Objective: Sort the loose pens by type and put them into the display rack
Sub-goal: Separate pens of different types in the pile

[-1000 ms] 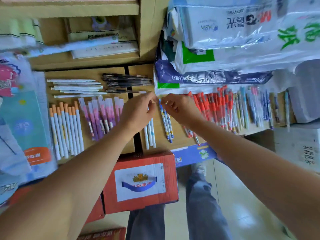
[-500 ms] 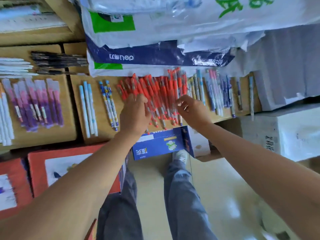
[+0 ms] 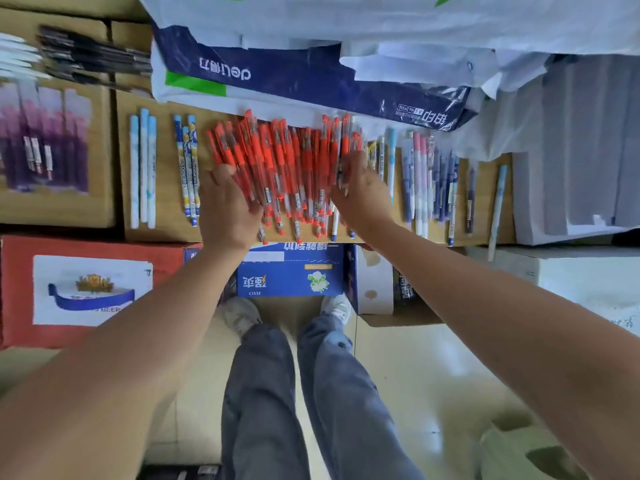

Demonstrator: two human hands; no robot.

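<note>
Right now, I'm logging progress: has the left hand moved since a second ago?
Yes. The left hand moved right, from the left of the blue patterned pens to their right, onto the red pens.

Pale-blue pens (image 3: 143,168): three. Blue patterned pens (image 3: 187,168): three. Red pens (image 3: 291,161): one dense heap, individual count not determinable.

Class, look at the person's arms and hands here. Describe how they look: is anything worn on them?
The left forearm and right forearm are bare as far as the frame shows, with no sleeves. The left hand and right hand wear no gloves, and no watch, bracelet or ring shows. Blur hides finer detail.
</note>
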